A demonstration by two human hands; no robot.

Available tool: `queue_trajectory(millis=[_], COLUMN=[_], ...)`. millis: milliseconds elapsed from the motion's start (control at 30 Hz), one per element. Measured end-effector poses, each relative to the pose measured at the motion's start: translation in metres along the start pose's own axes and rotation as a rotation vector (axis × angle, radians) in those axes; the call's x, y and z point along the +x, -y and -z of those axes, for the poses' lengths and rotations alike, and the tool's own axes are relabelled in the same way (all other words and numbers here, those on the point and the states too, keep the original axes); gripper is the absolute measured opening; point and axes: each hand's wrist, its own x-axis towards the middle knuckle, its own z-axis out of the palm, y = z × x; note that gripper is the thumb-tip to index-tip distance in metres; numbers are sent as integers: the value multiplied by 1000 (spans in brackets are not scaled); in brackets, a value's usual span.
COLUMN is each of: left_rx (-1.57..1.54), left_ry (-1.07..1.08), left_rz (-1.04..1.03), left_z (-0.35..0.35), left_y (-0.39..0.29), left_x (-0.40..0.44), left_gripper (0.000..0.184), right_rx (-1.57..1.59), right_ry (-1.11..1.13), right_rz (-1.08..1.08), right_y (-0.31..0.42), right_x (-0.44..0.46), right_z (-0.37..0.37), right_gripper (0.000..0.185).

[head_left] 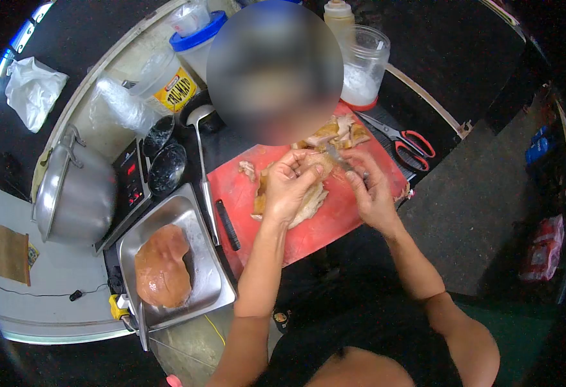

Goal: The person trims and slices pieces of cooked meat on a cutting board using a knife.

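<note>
Over the red cutting board (347, 219), my left hand (289, 184) pinches a piece of pale, brown-skinned cooked meat (322, 164) between thumb and fingers. My right hand (374, 193) is closed close beside it, on a small metal tool (336, 153) that looks like a knife blade; its handle is mostly hidden. More cooked meat (310, 208) lies on the board under my left hand. Cut pieces of meat (341, 132) sit at the far edge, and a small scrap (247, 169) rests to the left.
A black-handled utensil (227, 224) lies on the board's left side, beside a long ladle (205, 187). A steel tray (215, 297) holds a large brown meat piece (162, 267). Red-handled scissors (412, 145) lie right. A pot (77, 190), cooker (131, 180) and tubs (367, 68) surround the board.
</note>
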Motion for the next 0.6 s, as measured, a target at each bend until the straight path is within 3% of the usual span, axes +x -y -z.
queue_trajectory(millis=[133,333,600], left_rx=[6,-87,-88], left_ry=[-23,4,12], left_rz=[12,11,8], left_z=[3,2,2], left_y=[2,-2,-2], left_x=[2,0,0], left_gripper=[26,24,22], right_rx=[-22,76,-61], right_ry=[43,166,152], right_rz=[56,-41,-7], right_y=[-3,8,3], right_x=[-1,-4,-4], right_z=[6,0,-1], right_gripper=[35,40,34])
